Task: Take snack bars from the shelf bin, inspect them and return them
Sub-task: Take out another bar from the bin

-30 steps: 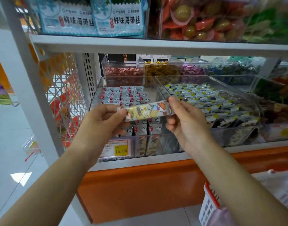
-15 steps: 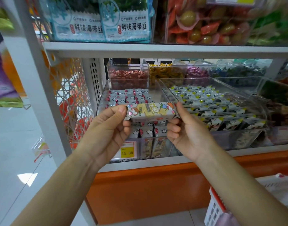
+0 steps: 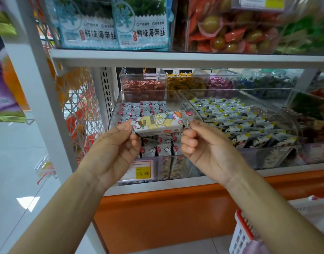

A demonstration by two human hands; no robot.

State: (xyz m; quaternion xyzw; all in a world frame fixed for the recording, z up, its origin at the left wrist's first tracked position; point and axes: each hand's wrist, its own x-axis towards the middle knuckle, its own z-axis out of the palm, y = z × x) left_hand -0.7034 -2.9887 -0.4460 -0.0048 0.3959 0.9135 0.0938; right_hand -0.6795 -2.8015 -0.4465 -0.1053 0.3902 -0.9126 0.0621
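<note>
Centre frame, the snack bar (image 3: 158, 123) spans both hands. The left hand (image 3: 113, 149) pinches its left end in its fingers (image 3: 127, 126) and the right hand (image 3: 209, 149) pinches the right end, above the clear shelf bin (image 3: 115, 107) of matching bars (image 3: 150, 107). Level half a second ago, the bar now tilts right end up. The neighbouring bin (image 3: 286, 99) holds yellow-tipped packets (image 3: 231, 116).

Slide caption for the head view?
Left hand and right hand pinch a snack bar by its ends above the bin.
</note>
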